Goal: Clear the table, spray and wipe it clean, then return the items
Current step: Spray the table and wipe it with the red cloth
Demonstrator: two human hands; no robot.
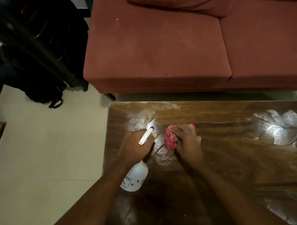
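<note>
My left hand [134,146] grips the neck of a white spray bottle [135,177] with a blue nozzle tip, held tilted over the left part of the dark wooden table [238,159]. The nozzle points toward the far left corner. Just to its right, my right hand [187,142] holds a bunched red and white cloth [170,139] against the tabletop. Wet, shiny streaks show on the wood around both hands and at the far right.
A reddish-brown sofa [159,48] stands just beyond the table's far edge. A black suitcase [46,40] and black bag [41,92] stand on the pale tiled floor [44,149] at the upper left. The table's left edge drops to open floor.
</note>
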